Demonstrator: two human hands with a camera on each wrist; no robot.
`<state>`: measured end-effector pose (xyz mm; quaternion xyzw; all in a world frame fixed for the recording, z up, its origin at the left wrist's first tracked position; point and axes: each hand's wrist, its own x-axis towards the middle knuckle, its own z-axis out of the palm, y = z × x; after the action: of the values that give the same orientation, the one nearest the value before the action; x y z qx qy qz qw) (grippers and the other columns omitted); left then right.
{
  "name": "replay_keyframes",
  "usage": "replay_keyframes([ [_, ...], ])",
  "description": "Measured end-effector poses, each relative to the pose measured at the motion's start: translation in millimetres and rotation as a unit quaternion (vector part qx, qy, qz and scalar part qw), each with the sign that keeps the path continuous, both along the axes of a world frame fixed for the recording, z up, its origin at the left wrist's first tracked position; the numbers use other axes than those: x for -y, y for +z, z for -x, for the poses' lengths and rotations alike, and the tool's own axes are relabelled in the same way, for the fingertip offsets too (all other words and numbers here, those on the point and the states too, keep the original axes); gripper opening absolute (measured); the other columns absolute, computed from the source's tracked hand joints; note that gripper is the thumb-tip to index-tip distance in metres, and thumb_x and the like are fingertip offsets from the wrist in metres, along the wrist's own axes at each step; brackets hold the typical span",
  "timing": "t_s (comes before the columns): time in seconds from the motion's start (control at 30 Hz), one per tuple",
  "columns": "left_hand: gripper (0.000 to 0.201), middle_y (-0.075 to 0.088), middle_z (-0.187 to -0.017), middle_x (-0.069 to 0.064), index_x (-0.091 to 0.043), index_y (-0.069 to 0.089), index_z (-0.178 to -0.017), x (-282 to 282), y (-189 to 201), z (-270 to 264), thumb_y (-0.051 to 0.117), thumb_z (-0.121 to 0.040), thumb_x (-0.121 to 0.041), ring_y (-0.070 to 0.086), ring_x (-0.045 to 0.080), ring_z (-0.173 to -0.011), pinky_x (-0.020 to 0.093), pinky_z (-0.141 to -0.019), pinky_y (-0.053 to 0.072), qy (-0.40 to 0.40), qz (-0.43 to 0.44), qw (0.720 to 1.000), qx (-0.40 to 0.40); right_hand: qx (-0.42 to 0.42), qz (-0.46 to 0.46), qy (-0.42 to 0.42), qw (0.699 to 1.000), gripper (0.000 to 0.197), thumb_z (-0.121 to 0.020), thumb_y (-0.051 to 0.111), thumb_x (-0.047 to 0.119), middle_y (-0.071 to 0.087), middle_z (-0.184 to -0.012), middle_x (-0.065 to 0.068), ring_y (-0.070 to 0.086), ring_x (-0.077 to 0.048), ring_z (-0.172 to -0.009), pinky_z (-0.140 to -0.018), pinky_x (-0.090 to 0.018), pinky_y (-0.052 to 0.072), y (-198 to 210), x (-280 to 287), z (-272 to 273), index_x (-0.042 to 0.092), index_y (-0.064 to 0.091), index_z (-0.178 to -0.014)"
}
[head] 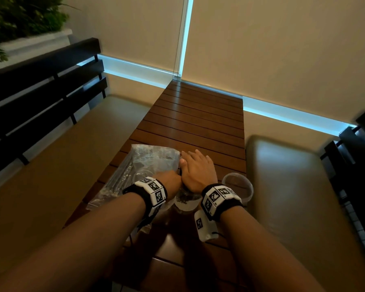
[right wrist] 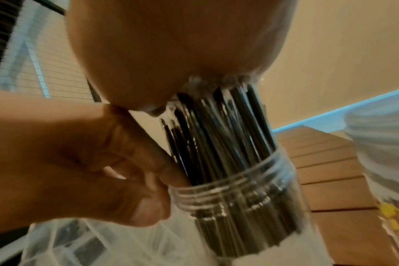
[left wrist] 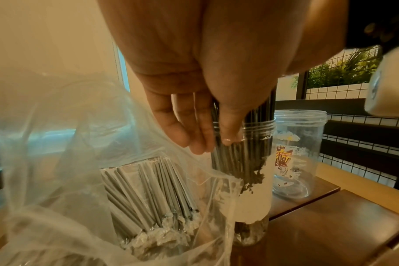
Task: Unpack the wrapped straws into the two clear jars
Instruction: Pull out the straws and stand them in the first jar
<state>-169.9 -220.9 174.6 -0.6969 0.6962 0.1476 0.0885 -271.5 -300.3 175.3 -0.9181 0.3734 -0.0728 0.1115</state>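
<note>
A clear jar (head: 185, 204) (left wrist: 257, 126) (right wrist: 239, 198) stands on the slatted wooden table (head: 198, 114), packed with black wrapped straws (left wrist: 244, 162) (right wrist: 216, 135) that stick out above its mouth. My right hand (head: 195, 167) (right wrist: 171, 54) lies flat on the straw tops, fingers straight. My left hand (head: 171, 182) (left wrist: 213, 144) (right wrist: 148, 180) pinches the straws at the jar's mouth between thumb and curled fingers. A second clear jar (head: 238, 187) (left wrist: 298, 153), labelled and empty, stands just to the right. To the left, a clear plastic bag (head: 143, 163) (left wrist: 57, 144) holds more wrapped straws (left wrist: 148, 189).
Cushioned benches (head: 72, 165) (head: 282, 175) with dark slatted backs flank the narrow table. Pale blinds hang at the table's far end. A planter with greenery (head: 19, 22) sits behind the left bench.
</note>
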Motion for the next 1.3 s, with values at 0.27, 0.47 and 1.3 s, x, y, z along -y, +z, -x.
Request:
replay_keyframes([
  [0.27, 0.079, 0.041, -0.118, 0.002, -0.023, 0.036, -0.128, -19.2, 32.6, -33.2, 0.079, -0.067, -0.05, 0.052, 0.024, -0.099, 0.033, -0.074, 0.049, 0.046, 0.091, 0.993, 0.058, 0.13, 0.12, -0.013, 0.984, 0.028, -0.094, 0.045, 0.04, 0.058, -0.117, 0.0, 0.049, -0.021, -0.113, -0.095, -0.039, 0.036, 15.1, -9.7, 6.1, 0.024, 0.061, -0.111],
  [0.47, 0.018, 0.052, -0.112, 0.008, -0.019, 0.052, -0.105, -34.2, 39.7, -61.5, 0.058, -0.088, -0.015, 0.058, 0.029, -0.095, 0.041, -0.081, 0.053, 0.157, 0.021, 0.984, 0.079, 0.034, -0.054, 0.225, 0.972, 0.024, -0.09, 0.051, 0.019, 0.054, -0.063, -0.001, 0.048, -0.016, -0.055, -0.054, -0.028, 0.042, 26.1, -57.0, -14.0, 0.018, 0.053, -0.066],
  [1.3, 0.018, 0.047, -0.104, 0.003, -0.016, 0.055, -0.107, -57.9, 48.2, -116.6, 0.062, -0.09, -0.016, 0.047, 0.02, -0.077, 0.037, -0.075, 0.053, 0.086, 0.116, 0.987, -0.064, -0.11, -0.195, -0.092, 0.97, 0.034, -0.088, 0.055, 0.021, 0.055, -0.106, 0.012, 0.049, -0.009, -0.069, -0.046, -0.021, 0.03, -58.8, -56.5, -133.5, 0.033, 0.054, -0.12],
])
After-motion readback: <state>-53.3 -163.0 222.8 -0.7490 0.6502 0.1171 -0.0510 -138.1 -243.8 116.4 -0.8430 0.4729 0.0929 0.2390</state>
